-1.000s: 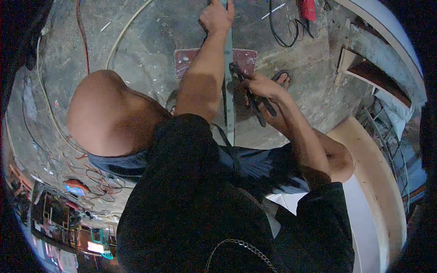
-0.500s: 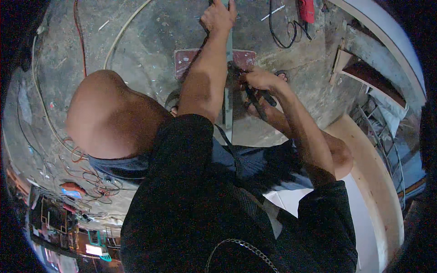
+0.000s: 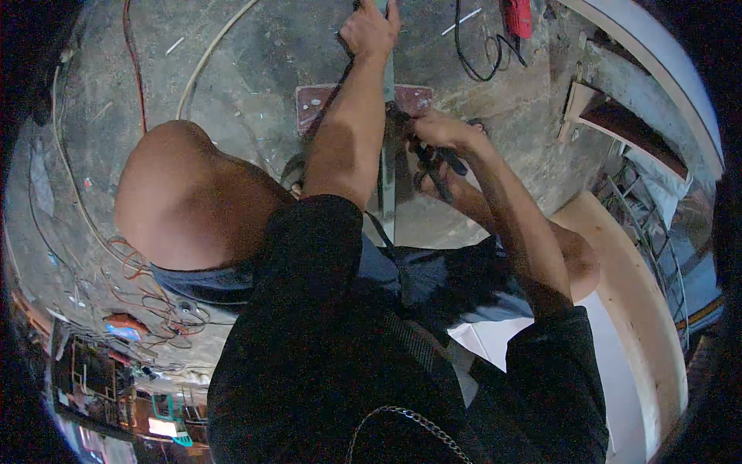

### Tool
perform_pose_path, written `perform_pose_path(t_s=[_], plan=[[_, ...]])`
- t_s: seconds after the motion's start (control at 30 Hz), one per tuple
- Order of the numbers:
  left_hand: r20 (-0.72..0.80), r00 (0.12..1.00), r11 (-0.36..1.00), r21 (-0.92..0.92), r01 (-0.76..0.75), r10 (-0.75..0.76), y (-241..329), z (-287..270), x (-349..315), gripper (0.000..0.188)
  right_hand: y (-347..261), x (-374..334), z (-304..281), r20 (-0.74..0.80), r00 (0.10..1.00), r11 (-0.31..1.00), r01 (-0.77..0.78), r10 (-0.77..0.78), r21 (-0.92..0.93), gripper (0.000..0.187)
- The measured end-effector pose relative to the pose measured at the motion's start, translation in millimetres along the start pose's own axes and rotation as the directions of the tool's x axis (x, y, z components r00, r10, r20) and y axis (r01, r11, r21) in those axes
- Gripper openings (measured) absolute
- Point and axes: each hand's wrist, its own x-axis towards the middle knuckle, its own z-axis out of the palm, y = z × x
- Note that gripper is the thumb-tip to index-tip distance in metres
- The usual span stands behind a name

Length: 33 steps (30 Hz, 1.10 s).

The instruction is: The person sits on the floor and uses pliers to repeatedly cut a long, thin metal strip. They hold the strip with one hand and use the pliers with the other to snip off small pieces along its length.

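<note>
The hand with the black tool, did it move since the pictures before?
Yes, a little. The right hand slid its dark plier-like tool up and left along the upright metal bar, toward the reddish base plate. The left hand kept gripping the bar's far end, and nothing was let go.

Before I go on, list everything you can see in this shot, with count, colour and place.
Metal strip: one, grey-green, upright at centre, running up to the top edge.
Dark pliers-like tool: one, black, beside the strip.
Reddish plate: one, rust-red, on the floor behind the strip.
Black cable: one, looped, top centre.
Red tool: one, top right.
Pale hose: one, curving, upper left.
Wooden board: one, tan, right side.
Left hand: gripping the strip high up.
Right hand: closed on the dark tool.
</note>
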Motion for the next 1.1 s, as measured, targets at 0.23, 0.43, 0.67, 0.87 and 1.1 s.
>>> perform_pose_path(t_s=[0.23, 0.43, 0.67, 0.87, 1.1], plan=[[0.071, 0.996, 0.997, 0.052, 0.051, -0.054, -9.6, -19.3, 3.0, 0.057, -38.5, -1.8, -1.8, -0.011, 0.988, 0.976, 0.147, -0.151, -0.159, 0.029], [0.213, 0.97, 0.991, 0.09, 0.1, -0.117, 0.5, -16.7, 1.6, 0.063, -35.7, 22.7, 5.7, 0.006, 0.984, 0.878, 0.163, -0.179, -0.45, 0.023], [0.114, 0.991, 0.983, 0.179, 0.045, -0.067, -9.2, -3.2, 2.2, 0.069, -77.1, -15.6, 4.3, -0.07, 0.997, 0.923, 0.0, -0.03, -0.386, 0.039], [0.152, 0.982, 0.971, 0.228, 0.077, -0.114, -0.5, -5.3, 7.6, 0.071, -38.7, -17.6, 60.3, -0.402, 0.916, 0.973, -0.101, 0.009, -0.208, 0.037], [0.157, 0.972, 0.941, 0.317, 0.119, -0.176, 5.2, -12.9, 6.1, 0.066, -12.0, -15.8, 119.3, -0.563, 0.819, 0.99, -0.143, 0.112, -0.011, 0.038]])
